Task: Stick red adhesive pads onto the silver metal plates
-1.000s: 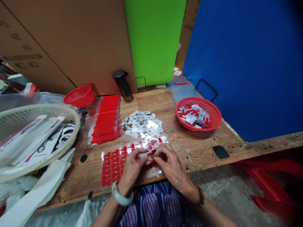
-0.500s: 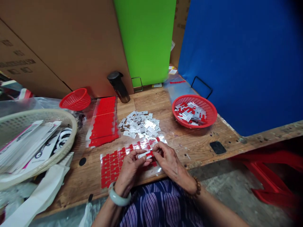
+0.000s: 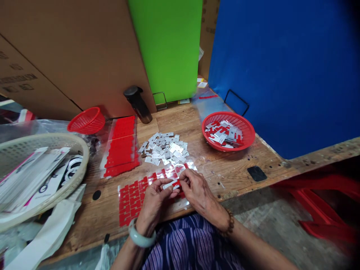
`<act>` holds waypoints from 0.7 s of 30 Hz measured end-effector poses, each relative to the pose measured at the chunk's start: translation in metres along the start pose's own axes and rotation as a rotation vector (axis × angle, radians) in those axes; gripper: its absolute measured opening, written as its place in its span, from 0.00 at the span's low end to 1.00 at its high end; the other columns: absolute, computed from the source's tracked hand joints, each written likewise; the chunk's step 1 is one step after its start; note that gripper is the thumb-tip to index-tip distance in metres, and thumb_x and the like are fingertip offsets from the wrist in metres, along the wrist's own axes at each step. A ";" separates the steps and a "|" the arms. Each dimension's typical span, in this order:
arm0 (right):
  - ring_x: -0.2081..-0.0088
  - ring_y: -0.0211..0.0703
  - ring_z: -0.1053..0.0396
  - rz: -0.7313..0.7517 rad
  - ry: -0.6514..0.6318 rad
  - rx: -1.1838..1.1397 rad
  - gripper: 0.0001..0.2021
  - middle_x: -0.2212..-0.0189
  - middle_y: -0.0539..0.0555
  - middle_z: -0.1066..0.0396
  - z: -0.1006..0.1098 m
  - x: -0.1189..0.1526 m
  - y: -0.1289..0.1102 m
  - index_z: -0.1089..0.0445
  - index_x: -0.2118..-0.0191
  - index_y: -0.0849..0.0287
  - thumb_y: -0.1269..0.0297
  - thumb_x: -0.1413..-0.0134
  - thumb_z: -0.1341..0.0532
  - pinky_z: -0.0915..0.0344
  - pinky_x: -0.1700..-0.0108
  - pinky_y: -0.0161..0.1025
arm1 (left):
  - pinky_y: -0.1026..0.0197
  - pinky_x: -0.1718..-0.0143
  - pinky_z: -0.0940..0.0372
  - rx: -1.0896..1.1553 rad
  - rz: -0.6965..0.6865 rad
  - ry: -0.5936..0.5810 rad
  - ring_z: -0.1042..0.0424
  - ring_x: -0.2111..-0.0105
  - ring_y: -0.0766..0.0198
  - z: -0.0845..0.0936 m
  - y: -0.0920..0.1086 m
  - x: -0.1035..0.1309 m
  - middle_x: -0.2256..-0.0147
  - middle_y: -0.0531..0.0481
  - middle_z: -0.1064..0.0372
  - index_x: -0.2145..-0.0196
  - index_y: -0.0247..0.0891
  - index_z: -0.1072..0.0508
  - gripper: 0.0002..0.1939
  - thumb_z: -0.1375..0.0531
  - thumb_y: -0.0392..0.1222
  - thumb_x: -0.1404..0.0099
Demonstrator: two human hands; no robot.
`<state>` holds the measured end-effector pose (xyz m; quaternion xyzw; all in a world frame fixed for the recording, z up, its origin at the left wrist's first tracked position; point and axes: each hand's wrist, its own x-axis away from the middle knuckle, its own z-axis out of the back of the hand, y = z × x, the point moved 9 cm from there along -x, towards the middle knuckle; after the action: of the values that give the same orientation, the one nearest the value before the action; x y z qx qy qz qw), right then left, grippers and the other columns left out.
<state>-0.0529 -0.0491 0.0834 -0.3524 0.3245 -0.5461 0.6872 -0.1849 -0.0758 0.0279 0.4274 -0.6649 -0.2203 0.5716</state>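
Between the fingers of my left hand [image 3: 157, 195] is a small flat silver metal plate [image 3: 169, 184]. My right hand [image 3: 197, 191] pinches a red sticker [image 3: 176, 183] at the plate's right end; whether the sticker lies fully flat on it is hidden by the fingers. Both hands are above a clear sheet of red die-cut stickers [image 3: 131, 198], which lies at the table's front edge. Just beyond the sheet is a loose pile of silver plates [image 3: 164, 148]. A red basket [image 3: 247, 141] to the right holds plates bearing red stickers.
More red sticker sheets [image 3: 122, 146] are stacked left of the pile. A dark bottle [image 3: 138, 105] and a small red basket [image 3: 87, 122] stand behind. A large cream basket [image 3: 86, 150] with printed cards fills the left. Green [image 3: 168, 48] and blue [image 3: 281, 75] panels rise at the back.
The right fingers have shifted slightly over the right end of the plate, covering more of the red sticker. The view has turned a little. Both hands keep their hold.
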 end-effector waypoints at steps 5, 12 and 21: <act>0.67 0.39 0.37 0.015 0.011 0.032 0.06 0.70 0.50 0.33 0.000 0.000 0.000 0.38 0.69 0.58 0.75 0.46 0.47 0.45 0.60 0.38 | 0.67 0.68 0.30 -0.033 -0.021 -0.026 0.24 0.74 0.63 0.001 -0.001 -0.001 0.74 0.45 0.24 0.64 0.31 0.32 0.21 0.30 0.38 0.55; 0.65 0.42 0.37 0.051 0.029 0.073 0.05 0.70 0.50 0.34 -0.006 0.005 0.004 0.38 0.69 0.57 0.74 0.45 0.47 0.45 0.57 0.41 | 0.68 0.70 0.31 -0.010 -0.005 -0.037 0.25 0.76 0.65 0.003 -0.007 -0.005 0.74 0.45 0.24 0.64 0.31 0.31 0.19 0.31 0.38 0.54; 0.63 0.43 0.36 0.065 0.041 -0.038 0.06 0.65 0.53 0.36 -0.014 0.006 0.014 0.35 0.64 0.55 0.72 0.46 0.46 0.39 0.61 0.39 | 0.67 0.71 0.30 0.044 -0.005 -0.012 0.25 0.76 0.64 0.010 -0.012 -0.008 0.75 0.45 0.25 0.65 0.31 0.31 0.20 0.30 0.38 0.56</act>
<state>-0.0559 -0.0546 0.0634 -0.3433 0.3602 -0.5244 0.6910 -0.1907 -0.0772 0.0118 0.4402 -0.6718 -0.2097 0.5576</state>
